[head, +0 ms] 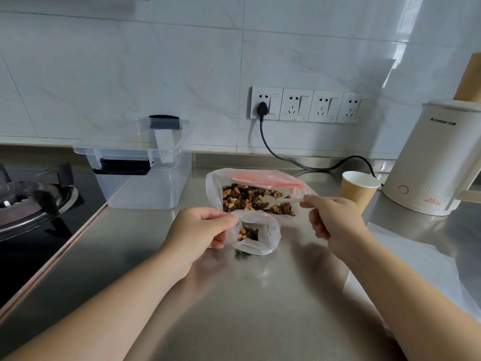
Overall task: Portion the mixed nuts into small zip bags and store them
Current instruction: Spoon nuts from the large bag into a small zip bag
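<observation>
A small clear zip bag (pixel 263 237) with a red strip at its mouth stands open on the steel counter, with a few mixed nuts at its bottom. My left hand (pixel 197 230) pinches its left rim. Just behind it lies a large clear bag (pixel 216 183) of mixed nuts (pixel 244 196), with pink packets near its top. My right hand (pixel 333 220) grips the handle of a thin white spoon (pixel 295 201) that reaches into the large bag; the spoon's bowl is hard to make out.
A clear plastic storage box (pixel 145 183) with its lid propped on top stands at the back left, beside a gas hob (pixel 31 201). A paper cup (pixel 360 191) and a white kettle (pixel 432 162) stand at the right. Clear bags (pixel 416 269) lie under my right forearm.
</observation>
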